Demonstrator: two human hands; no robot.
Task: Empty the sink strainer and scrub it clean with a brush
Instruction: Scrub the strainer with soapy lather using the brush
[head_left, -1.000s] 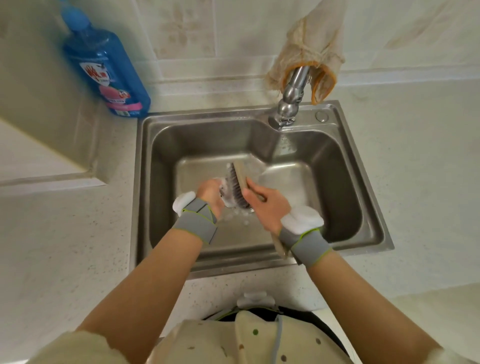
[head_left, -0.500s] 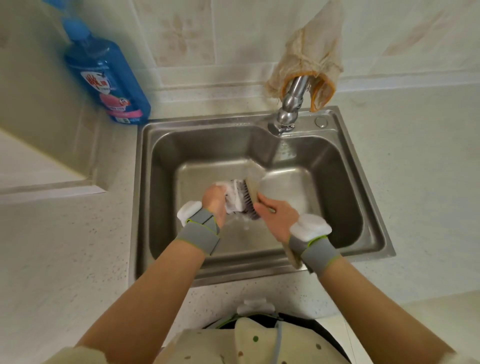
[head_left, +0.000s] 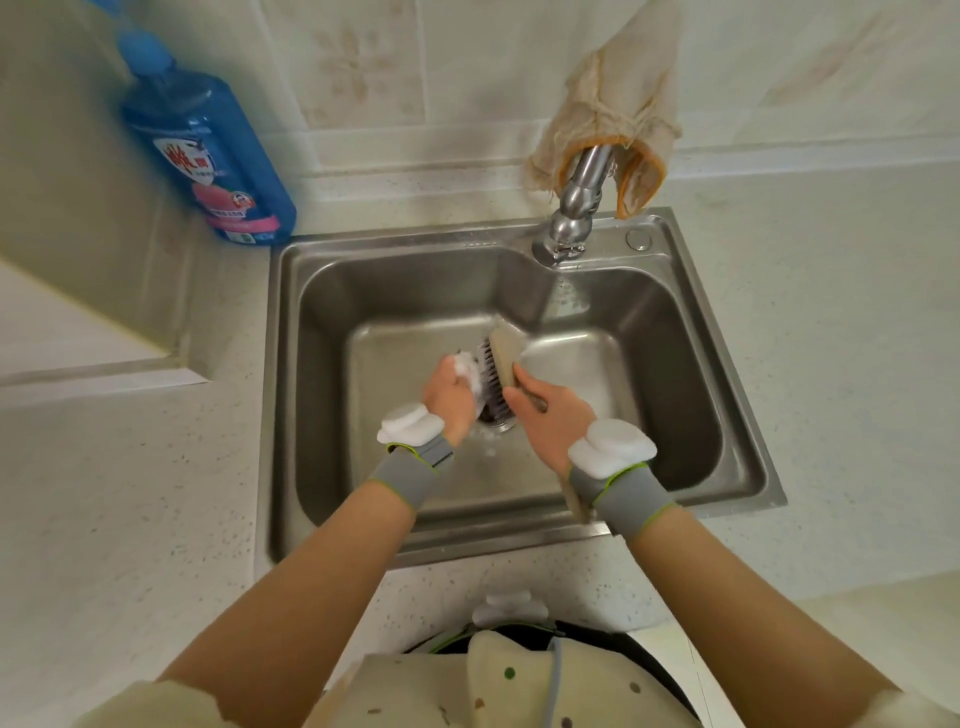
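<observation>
Up goes the brush from where it sat half a second ago, its wooden head now tipped toward the sink's far wall, and both hands have drifted a touch nearer the faucet. Head view: left hand, grip closed around the strainer, which is mostly buried under white foam and fingers, so its shape is hard to read; it sits low over the middle of the sink, just above the drain. Right hand, grip wrapped tight on the brush handle, dark bristles pressed against the foamy strainer. Pale wood back on that brush, stiff grey bristles. Sink is brushed steel, rounded corners, wet and glossy on the floor. Both wrists carry grey bands. Plenty of bare basin left and right of the hands. Outside the sink's back-left corner stands a blue bottle on the speckled table; a beige cloth drapes over the faucet.
</observation>
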